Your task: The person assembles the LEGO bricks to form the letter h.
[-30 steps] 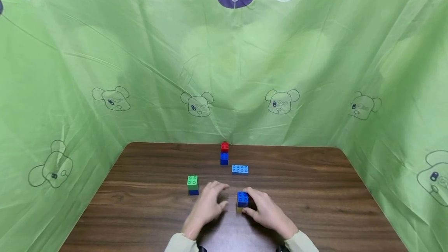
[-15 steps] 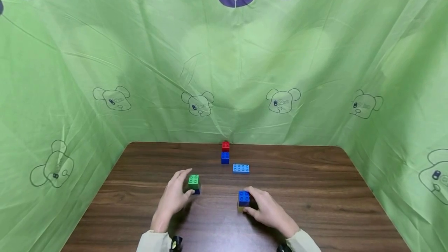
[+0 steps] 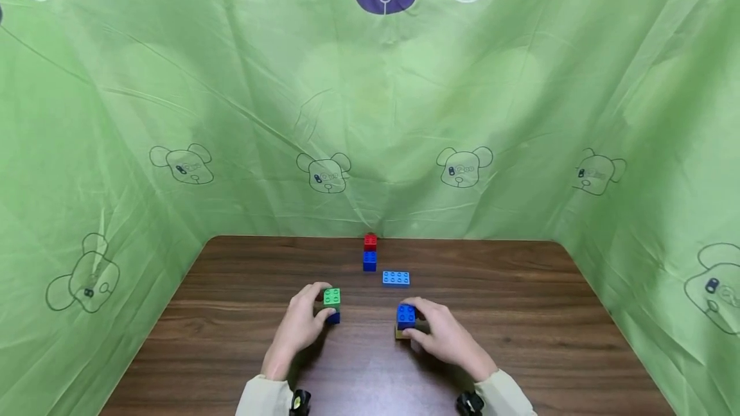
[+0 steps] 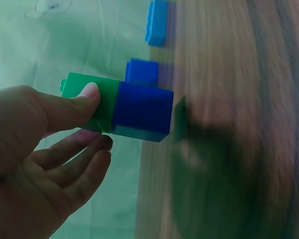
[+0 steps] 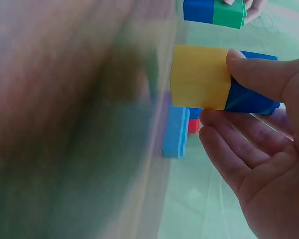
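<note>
Starting at the left, we see a green sheet (image 3: 127, 127) printed with outlined cartoon animal faces, hanging behind the desk (image 3: 491, 287) and along both of its sides. A left sleeve (image 3: 264, 398), pale in colour, comes in from the bottom edge, with a black left wrist device (image 3: 300, 402) by the cuff. Ahead of it, the left hand (image 3: 299, 321) pinches a green brick (image 4: 107, 94) between thumb and fingers. That brick sits on top of a dark blue brick (image 4: 144, 110), so we find a stack of two, left of the middle of the desk; in the left wrist view the dark blue brick juts out below the grip.

Near the middle, by the far edge, we see a red brick (image 3: 370, 242) behind a far blue brick (image 3: 369, 262); we cannot tell whether they touch. Just right of these and closer to the hands lies a long light blue brick (image 3: 396, 279), studs up.

Farther right, the right hand (image 3: 446, 334) grasps a blue brick (image 3: 406, 315) stacked on a yellow brick (image 5: 198, 77); in the right wrist view we see the thumb near their seam, fingers opposite. We cannot tell whether either stack touches the desk. Below this hand come a black right wrist device (image 3: 469, 403) and a pale right sleeve (image 3: 506, 397).
</note>
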Tool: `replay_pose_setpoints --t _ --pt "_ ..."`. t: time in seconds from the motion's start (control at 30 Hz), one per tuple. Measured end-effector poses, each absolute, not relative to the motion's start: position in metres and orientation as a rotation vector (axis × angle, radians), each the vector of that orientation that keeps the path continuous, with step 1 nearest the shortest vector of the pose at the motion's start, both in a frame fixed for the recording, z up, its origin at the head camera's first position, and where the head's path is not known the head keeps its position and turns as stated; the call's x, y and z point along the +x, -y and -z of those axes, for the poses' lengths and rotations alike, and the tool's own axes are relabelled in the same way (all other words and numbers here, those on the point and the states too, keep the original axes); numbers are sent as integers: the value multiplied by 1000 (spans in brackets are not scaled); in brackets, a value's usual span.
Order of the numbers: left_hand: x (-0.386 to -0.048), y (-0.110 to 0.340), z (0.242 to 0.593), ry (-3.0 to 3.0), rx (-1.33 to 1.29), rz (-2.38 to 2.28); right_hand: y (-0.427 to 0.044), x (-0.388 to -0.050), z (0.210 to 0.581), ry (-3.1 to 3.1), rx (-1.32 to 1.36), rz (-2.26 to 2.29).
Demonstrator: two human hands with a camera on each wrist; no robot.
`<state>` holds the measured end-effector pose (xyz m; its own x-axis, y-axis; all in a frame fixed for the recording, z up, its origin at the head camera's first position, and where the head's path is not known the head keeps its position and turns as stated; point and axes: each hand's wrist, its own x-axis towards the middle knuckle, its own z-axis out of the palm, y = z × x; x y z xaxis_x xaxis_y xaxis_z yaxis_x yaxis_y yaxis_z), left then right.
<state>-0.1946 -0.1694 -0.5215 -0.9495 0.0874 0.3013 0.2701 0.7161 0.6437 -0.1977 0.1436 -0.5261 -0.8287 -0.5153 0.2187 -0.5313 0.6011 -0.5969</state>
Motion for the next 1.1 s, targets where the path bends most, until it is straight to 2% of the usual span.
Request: replay_pose_setpoints --t 0.33,0.6,1.1 --pt "-194 136 511 2722 -484 1181 -164 -205 520 2753 809 -1069" --pt "-195 111 518 2700 -657 1317 -172 -203 523 2809 768 -1072" --pt "-193 94 528 2788 -663 1312 -172 -201 532 2877 762 -1013"
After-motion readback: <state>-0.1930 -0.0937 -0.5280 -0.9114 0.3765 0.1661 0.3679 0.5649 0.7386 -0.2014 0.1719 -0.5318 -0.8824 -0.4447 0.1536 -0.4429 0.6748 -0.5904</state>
